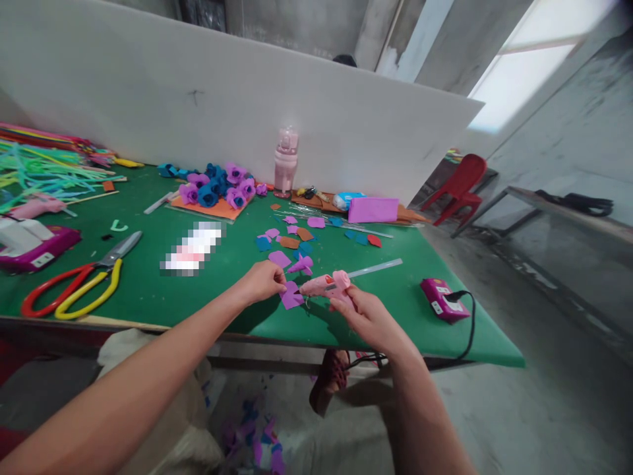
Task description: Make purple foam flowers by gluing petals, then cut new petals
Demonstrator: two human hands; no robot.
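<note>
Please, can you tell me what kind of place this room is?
It looks like a simple craft workshop, perhaps in an unfinished building: bare concrete wall, a green-topped work table with big scissors and foam-like flowers, and a glue gun in the right hand.

From here I see bare grey walls (554, 132), a red chair (462, 185) (slightly blurred) and bright window light (524, 79).
</note>
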